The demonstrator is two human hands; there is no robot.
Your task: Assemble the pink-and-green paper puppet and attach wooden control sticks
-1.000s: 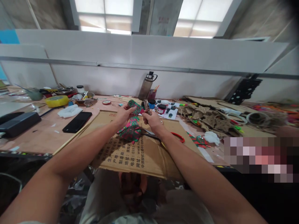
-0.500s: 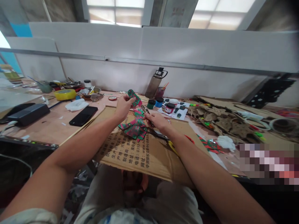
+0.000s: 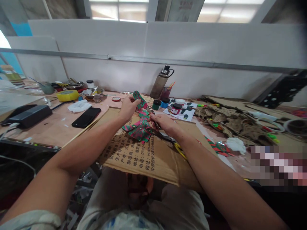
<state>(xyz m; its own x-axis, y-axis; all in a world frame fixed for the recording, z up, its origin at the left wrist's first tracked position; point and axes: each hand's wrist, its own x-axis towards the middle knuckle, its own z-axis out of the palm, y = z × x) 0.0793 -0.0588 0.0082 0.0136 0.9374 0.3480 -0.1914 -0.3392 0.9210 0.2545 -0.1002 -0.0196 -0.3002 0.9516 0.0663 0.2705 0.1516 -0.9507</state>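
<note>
My left hand point(image 3: 129, 107) pinches the upper end of a jointed green-and-pink patterned piece point(image 3: 139, 131), made of several flat sections that hang down over a sheet of printed cardboard point(image 3: 165, 163). Small shiny dots show where sections meet. In my right hand point(image 3: 165, 123) is a pair of metal pliers point(image 3: 151, 111), closed in my fingers, with its jaws against the piece's upper section. What lies exactly between the jaws is too small to make out. Scissors with yellow handles point(image 3: 179, 150) lie on the cardboard under my right wrist.
Paint jars point(image 3: 165, 103) and a grey bottle point(image 3: 160, 83) stand behind the cardboard. A black phone point(image 3: 86, 117), yellow tape roll point(image 3: 67, 95) and power adapter point(image 3: 31, 116) are on the left. Brown cut-out pieces point(image 3: 236, 126) pile up on the right, near crumpled white tissue point(image 3: 236, 145).
The pliers have come down against the patterned piece, and my right hand has shifted slightly right. My left hand keeps its pinch. The whole view has moved a little.
</note>
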